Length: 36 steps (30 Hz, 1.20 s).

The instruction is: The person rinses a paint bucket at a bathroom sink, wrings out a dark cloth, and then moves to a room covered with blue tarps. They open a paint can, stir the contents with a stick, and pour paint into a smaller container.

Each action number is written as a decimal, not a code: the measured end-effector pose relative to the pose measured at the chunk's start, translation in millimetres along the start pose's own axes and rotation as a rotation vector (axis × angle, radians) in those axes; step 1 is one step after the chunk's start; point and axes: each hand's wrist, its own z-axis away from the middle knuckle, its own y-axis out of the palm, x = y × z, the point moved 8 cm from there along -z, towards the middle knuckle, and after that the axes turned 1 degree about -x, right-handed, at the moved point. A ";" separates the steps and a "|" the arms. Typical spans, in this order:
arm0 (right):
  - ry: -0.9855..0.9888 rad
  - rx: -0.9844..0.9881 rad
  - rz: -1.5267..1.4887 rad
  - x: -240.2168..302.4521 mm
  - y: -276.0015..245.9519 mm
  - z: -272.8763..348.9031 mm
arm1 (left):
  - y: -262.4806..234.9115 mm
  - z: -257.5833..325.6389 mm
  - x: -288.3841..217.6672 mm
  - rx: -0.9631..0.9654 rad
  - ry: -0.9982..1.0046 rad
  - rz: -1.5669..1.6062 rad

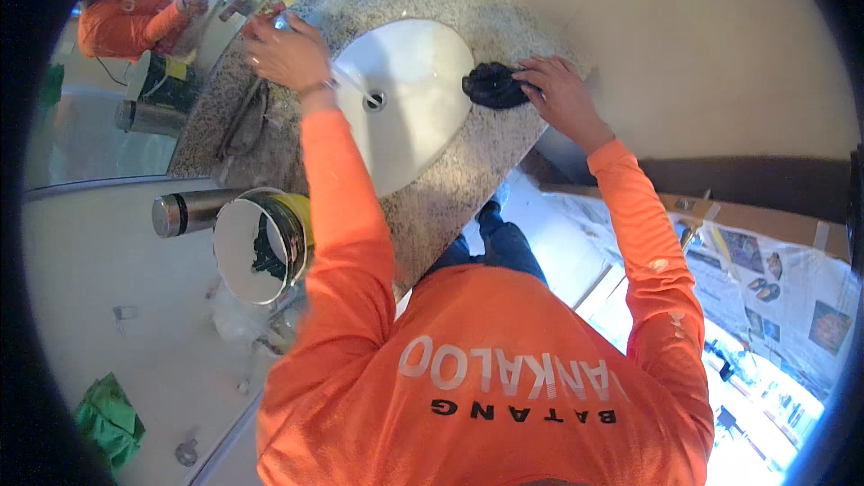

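My left hand [290,52] reaches over the far left side of the white oval sink [409,148], its fingers closed around the faucet, which they mostly hide. A thin stream of water [353,81] falls toward the drain [373,102]. At the sink's right rim lies a bunched black cloth [495,86], perhaps a cap. My right hand [562,101] has its fingers and thumb closed on the cloth's right end.
The speckled stone counter [450,207] surrounds the sink, with a mirror [99,148] behind it on the left. A dark strap-like item [245,121] lies on the counter. A paint-stained bucket [256,247] and a steel tumbler [193,212] stand left. Green cloth [110,423] lies lower left.
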 end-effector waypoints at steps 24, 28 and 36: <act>-0.219 -0.270 0.206 170.1 16.0 -55.7 | -3.9 178.7 21.7 0.703 -0.417 0.899; 0.125 -0.052 -0.565 175.6 15.3 -33.3 | -20.8 225.4 28.3 0.947 -1.026 1.695; -0.054 -0.149 -0.576 247.0 -33.9 9.6 | -114.5 193.7 -82.9 1.117 -0.770 2.378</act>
